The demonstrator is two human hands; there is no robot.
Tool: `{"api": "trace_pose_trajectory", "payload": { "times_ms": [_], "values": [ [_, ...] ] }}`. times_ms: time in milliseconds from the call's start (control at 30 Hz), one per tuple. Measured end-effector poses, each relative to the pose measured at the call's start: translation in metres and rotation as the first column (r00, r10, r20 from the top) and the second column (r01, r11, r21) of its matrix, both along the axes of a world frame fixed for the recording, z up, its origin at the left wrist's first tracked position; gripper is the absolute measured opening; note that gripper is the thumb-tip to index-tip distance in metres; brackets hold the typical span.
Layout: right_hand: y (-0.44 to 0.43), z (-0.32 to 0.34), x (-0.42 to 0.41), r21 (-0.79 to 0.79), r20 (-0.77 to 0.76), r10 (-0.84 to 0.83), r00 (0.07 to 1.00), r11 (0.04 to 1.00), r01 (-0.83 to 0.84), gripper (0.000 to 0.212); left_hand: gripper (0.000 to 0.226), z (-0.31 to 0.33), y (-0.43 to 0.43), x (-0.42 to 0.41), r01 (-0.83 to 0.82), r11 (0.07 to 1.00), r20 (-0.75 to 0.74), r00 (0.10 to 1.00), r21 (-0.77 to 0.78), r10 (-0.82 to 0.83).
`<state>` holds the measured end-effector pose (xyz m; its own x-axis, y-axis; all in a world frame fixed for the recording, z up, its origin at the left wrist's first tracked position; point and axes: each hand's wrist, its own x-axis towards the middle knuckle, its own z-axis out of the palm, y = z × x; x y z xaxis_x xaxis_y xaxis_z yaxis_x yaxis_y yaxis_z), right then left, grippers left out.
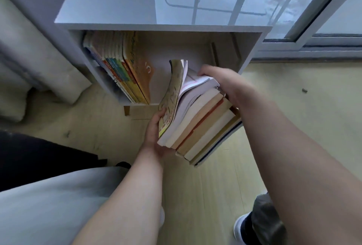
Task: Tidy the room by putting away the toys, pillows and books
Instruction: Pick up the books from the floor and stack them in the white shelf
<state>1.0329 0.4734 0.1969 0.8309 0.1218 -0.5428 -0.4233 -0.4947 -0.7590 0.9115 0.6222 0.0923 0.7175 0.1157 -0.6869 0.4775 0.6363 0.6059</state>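
One stack of roughly seven books (197,123), mid-air just in front of one white shelf (162,28), left hand (154,135) grasping near end, thumb on floppy top cover, right hand (223,82) curled over far end, row of thin books (121,68) at shelf's left, uncountable.

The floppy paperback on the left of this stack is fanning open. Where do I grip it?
I'd take the paperback midway along its cover, from the left, pressing it flat against the stack. Its far end curls away loose; the left hand pinches only the near end, the right hand holds the far side.
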Motion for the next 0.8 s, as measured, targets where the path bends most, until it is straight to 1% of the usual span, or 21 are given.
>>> {"api": "trace_pose_trajectory", "payload": {
  "times_ms": [67,167,300,400,467,533,567,600,700,767,800],
  "values": [
    [0.008,0.001,0.007,-0.054,0.02,0.026,0.999,0.998,-0.025,0.028,0.039,-0.009,0.002,0.004,-0.031,0.999,-0.026,0.999,-0.045,0.03],
    [0.018,-0.001,0.022,-0.103,0.069,0.076,0.995,0.992,-0.069,0.036,0.05,-0.019,0.001,0.014,-0.08,0.992,0.01,0.997,-0.103,0.081],
    [0.024,-0.001,0.043,-0.091,0.079,0.093,0.993,0.992,-0.086,0.037,0.031,-0.008,0.007,0.036,-0.143,0.98,-0.072,0.988,-0.135,0.134],
    [0.027,-0.007,0.064,-0.048,0.087,0.074,0.993,0.996,-0.07,0.029,0.04,-0.01,0.013,0.056,-0.164,0.969,-0.113,0.983,-0.187,0.145],
    [0.028,-0.015,0.078,-0.01,0.057,0.08,0.995,0.997,-0.079,0.029,0.052,-0.011,0.016,0.067,-0.163,0.961,-0.146,0.98,-0.221,0.133],
    [0.023,-0.021,0.087,0.04,0.007,0.058,0.998,0.998,-0.058,0.03,0.047,-0.011,0.018,0.075,-0.183,0.944,-0.215,0.968,-0.273,0.126],
    [0.021,-0.022,0.091,0.085,-0.01,0.039,0.999,0.996,-0.038,0.029,0.042,-0.01,0.019,0.077,-0.196,0.936,-0.238,0.963,-0.292,0.127],
    [0.018,-0.023,0.096,0.14,-0.021,-0.002,1.0,0.99,0.005,0.029,0.041,-0.008,0.021,0.08,-0.204,0.931,-0.256,0.958,-0.303,0.126],
    [0.017,-0.02,0.11,0.296,-0.004,-0.134,0.991,0.946,0.129,0.037,0.047,-0.004,0.025,0.088,-0.199,0.925,-0.278,0.954,-0.324,0.108],
    [0.019,-0.016,0.113,0.396,0.002,-0.195,0.981,0.901,0.178,0.034,0.045,-0.001,0.029,0.092,-0.233,0.912,-0.287,0.948,-0.337,0.136],
    [0.019,-0.016,0.114,0.443,-0.028,-0.242,0.97,0.867,0.228,0.031,0.046,-0.002,0.03,0.093,-0.247,0.907,-0.294,0.945,-0.341,0.146]
  ]
}}
